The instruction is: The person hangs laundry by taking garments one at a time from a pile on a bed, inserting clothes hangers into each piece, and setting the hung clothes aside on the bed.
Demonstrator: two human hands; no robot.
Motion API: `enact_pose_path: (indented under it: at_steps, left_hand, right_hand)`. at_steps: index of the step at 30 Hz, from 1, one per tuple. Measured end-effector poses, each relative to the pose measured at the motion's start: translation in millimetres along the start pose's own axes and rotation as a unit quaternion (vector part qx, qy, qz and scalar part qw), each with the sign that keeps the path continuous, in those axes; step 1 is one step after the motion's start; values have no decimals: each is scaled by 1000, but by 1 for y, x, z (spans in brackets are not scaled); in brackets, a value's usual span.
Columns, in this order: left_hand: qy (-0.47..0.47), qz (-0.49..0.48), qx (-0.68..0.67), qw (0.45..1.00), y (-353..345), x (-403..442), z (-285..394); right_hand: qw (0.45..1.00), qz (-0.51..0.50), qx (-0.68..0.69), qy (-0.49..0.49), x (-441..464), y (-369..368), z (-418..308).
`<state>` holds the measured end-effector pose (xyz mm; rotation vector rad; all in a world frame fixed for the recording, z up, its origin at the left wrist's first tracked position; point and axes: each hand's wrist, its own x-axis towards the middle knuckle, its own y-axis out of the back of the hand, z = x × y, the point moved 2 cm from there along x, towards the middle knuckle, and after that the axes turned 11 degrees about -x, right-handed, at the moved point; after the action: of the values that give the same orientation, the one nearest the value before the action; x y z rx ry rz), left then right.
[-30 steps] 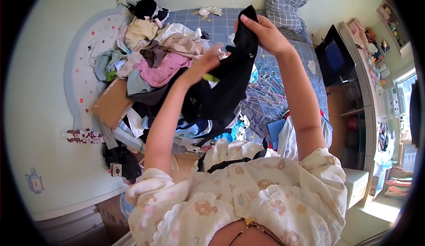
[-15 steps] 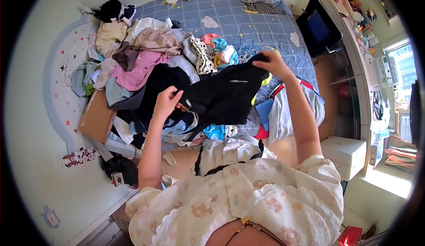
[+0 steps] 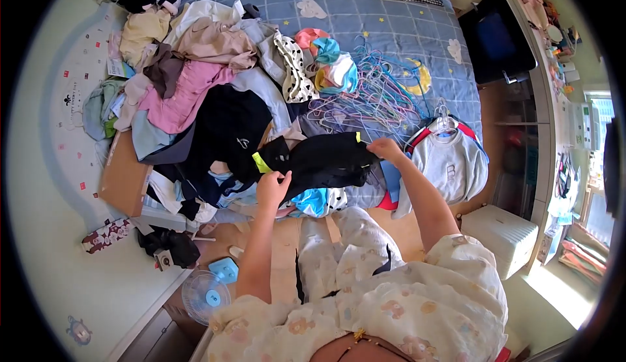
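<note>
A black garment [image 3: 329, 160] with neon-yellow patches is stretched sideways between my two hands, low over the near edge of the bed. My left hand [image 3: 272, 187] pinches its left end close to a yellow patch. At the opposite end, the fingers of my right hand [image 3: 386, 150] are closed on the garment's edge. Whether it is a top or shorts I cannot tell. Just right of my right hand lies a grey sweatshirt [image 3: 447, 163] with red and blue trim, a hanger at its neck. Behind the black garment spreads a tangle of coloured hangers [image 3: 375, 98].
A big heap of clothes, with a pink garment [image 3: 186, 98] and a dark one [image 3: 228, 127], covers the bed's left side. A cardboard box [image 3: 124, 176] stands at its edge. A white case [image 3: 500, 239] is at right; a small fan [image 3: 205, 297] sits below left.
The black garment has come lower and nearer the bed, and its yellow patches now show. My right hand has dropped; my left hand has shifted slightly right and down. The view has shifted too.
</note>
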<state>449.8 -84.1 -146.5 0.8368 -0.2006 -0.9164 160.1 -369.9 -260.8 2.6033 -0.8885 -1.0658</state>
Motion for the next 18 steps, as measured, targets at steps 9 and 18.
enact_pose_path:
  at_steps: [9,18]
  left_hand:
    - [-13,218,29,975,-9,3,7]
    - [94,260,-192,942,-8,1,31]
  right_hand:
    - [982,55,60,-173,157,7,-24]
    - [968,182,125,-115,129,9,-75]
